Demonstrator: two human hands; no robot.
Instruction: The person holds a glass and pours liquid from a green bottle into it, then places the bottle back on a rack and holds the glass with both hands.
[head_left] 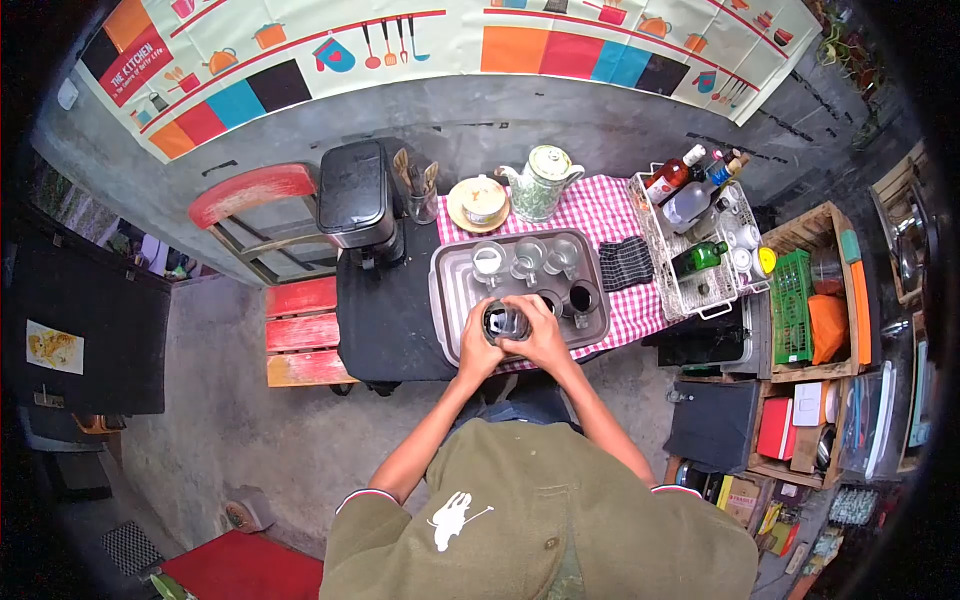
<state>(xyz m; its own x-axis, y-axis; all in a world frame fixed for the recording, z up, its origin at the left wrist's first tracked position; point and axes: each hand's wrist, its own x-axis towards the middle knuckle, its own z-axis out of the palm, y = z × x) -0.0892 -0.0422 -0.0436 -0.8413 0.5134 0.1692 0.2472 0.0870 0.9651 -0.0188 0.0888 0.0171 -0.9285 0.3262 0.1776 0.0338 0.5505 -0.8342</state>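
My left hand (479,343) and my right hand (540,332) are wrapped round a glass (505,321) from both sides, above the front part of a grey-brown tray (450,290). The glass looks dark inside. Behind my hands on the tray stand a glass mug with something white in it (488,260), a second glass mug (528,258) and a third (563,256). To the right of my right hand is a glass with dark contents (581,300); another glass (548,302) is partly hidden by that hand.
A black coffee machine (355,195), a utensil jar (421,205), a cup on a saucer (483,200) and a teapot (543,185) stand behind the tray. On the right are a dark folded cloth (625,264) and a wire rack (660,250) of bottles. A red chair (302,330) stands left.
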